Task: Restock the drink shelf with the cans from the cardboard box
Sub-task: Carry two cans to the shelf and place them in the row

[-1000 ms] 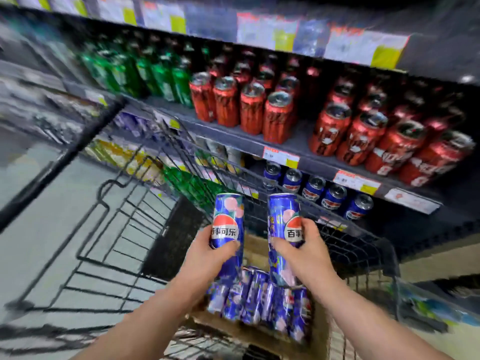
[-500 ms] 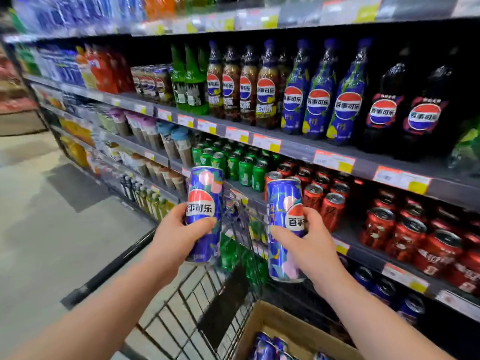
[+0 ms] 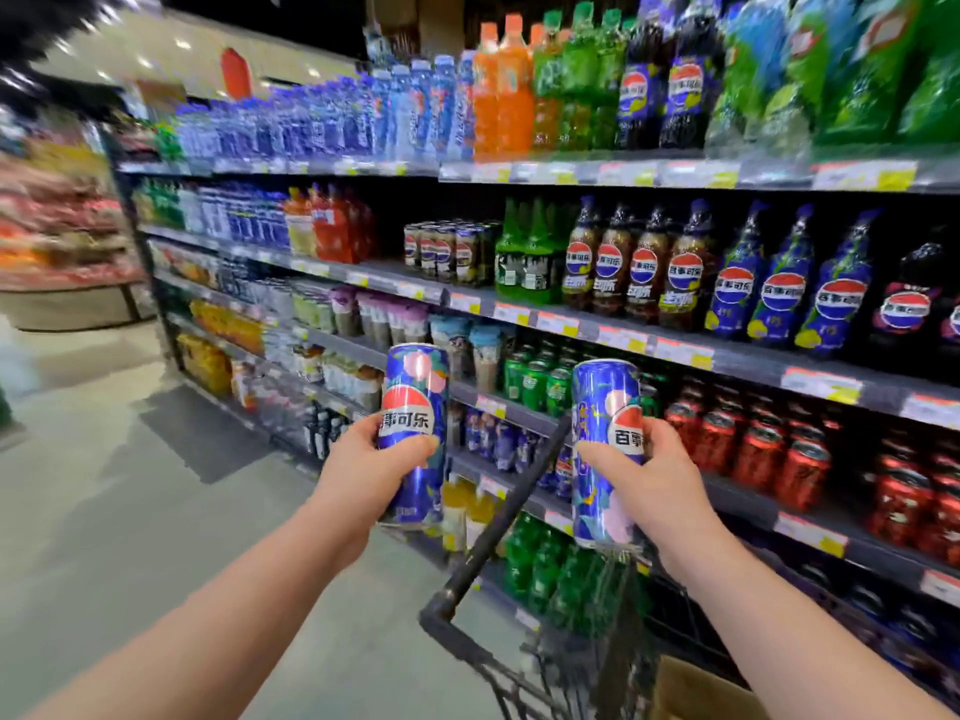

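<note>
Two tall blue cans mid-frame, upright: left hand (image 3: 371,472) wrapped round left can (image 3: 414,433), right hand (image 3: 655,488) gripping right can (image 3: 605,452). Probably full, hefty, slick, dentable. Grab mid-body, not rim.

Supermarket aisle, dim above and brighter at floor level
A smooth pale grey floor (image 3: 93,537) carries a dark rectangular mat (image 3: 202,433); a tall dark metal shelving unit (image 3: 358,277) with price-tag strips fills the right, a blurred red-and-orange display stand (image 3: 62,236) sits far left, and small bright lights dot a cream overhead panel (image 3: 156,59)
</note>
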A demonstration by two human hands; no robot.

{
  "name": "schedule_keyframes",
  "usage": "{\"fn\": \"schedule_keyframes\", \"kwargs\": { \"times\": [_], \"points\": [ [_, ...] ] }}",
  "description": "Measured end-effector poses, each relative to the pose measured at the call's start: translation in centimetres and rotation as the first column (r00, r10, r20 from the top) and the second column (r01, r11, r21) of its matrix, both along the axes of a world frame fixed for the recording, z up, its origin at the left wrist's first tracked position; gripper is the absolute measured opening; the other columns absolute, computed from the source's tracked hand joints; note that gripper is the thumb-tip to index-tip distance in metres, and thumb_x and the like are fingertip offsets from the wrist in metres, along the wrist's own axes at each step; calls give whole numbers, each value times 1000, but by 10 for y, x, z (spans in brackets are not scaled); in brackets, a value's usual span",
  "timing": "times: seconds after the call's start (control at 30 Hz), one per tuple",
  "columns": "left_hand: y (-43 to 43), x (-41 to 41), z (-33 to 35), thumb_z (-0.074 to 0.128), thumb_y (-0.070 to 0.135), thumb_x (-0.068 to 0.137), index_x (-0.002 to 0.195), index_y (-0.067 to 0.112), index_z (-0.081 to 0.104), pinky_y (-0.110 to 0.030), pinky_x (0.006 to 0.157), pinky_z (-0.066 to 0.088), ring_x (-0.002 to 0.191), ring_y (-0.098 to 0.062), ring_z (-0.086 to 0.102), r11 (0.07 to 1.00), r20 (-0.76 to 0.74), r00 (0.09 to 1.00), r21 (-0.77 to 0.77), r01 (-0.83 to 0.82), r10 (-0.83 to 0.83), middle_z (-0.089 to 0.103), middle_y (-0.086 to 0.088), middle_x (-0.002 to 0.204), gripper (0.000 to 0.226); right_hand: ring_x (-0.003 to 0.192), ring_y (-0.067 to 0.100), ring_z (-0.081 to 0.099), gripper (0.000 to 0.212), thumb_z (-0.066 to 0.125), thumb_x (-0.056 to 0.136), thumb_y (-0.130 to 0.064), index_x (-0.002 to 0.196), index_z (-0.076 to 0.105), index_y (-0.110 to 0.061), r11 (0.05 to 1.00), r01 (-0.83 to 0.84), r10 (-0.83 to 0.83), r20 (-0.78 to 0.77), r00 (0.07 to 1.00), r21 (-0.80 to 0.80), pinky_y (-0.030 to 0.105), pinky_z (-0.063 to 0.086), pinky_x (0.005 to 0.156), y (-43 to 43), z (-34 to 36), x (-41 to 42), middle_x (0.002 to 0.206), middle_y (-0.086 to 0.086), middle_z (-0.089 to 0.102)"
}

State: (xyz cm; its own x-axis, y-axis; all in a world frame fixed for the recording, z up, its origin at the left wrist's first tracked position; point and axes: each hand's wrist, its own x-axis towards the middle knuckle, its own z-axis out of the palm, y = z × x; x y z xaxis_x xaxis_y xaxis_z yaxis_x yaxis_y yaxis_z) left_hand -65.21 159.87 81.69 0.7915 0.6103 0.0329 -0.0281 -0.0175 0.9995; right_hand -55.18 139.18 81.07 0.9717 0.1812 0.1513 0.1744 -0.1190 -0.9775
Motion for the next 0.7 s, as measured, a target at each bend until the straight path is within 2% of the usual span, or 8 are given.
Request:
{"fn": "schedule_keyframes", "kwargs": {
  "times": [0.07, 0.13, 0.27, 0.4, 0.57, 0.7],
  "points": [
    [25, -13, 5, 65, 9, 81, 109, 12, 58, -26, 55, 49, 68, -20, 63, 1000, 16, 1000, -10, -9, 9, 67, -7, 88, 29, 75, 12, 57, 38, 75, 74, -22, 104, 52, -20, 1000, 2, -1, 26, 1000, -27, 29, 42, 69, 25, 7, -11, 89, -3, 62],
    [49, -19, 7, 65, 9, 81, 110, 11, 58, -25, 53, 49, 67, -20, 64, 1000, 31, 999, -19, -21, 21, 68, -8, 89, 30, 73, 9, 56, 39, 74, 75, -22, 107, 51, -20, 999, -13, 14, 36, 999, -29, 28, 42, 61, 50, 14, -19, 91, -3, 61],
    [94, -24, 7, 64, 10, 82, 107, 15, 56, -23, 49, 50, 66, -16, 64, 998, 48, 998, -48, -29, 31, 66, -4, 87, 27, 71, 6, 55, 39, 72, 78, -19, 109, 49, -19, 998, -66, 66, 46, 997, -6, 22, 39, 54, 103, 22, -20, 92, -1, 59],
    [139, -17, 2, 66, 9, 81, 109, 14, 56, -28, 58, 51, 74, -19, 64, 997, 31, 998, -56, -49, 50, 66, -6, 93, 31, 76, 9, 59, 42, 72, 77, -21, 111, 48, -21, 995, -97, 96, 33, 995, 9, 24, 43, 57, 159, 20, -6, 94, -2, 61],
    [223, 20, -1, 68, 11, 80, 107, 20, 53, -28, 59, 52, 79, -18, 65, 998, 14, 998, -20, -55, 55, 65, -4, 96, 31, 76, 4, 57, 44, 73, 76, -21, 110, 45, -22, 992, -119, 117, 54, 992, 39, 26, 44, 60, 250, 13, 34, 89, -10, 56],
    [295, 74, 1, 68, 11, 80, 110, 18, 53, -30, 63, 53, 83, -21, 66, 998, -21, 998, 11, -54, 54, 66, -5, 97, 35, 84, 11, 62, 55, 75, 73, -23, 120, 47, -19, 994, -98, 97, 29, 995, 42, 30, 48, 69, 318, 8, 81, 103, 0, 63]
  ]
}}
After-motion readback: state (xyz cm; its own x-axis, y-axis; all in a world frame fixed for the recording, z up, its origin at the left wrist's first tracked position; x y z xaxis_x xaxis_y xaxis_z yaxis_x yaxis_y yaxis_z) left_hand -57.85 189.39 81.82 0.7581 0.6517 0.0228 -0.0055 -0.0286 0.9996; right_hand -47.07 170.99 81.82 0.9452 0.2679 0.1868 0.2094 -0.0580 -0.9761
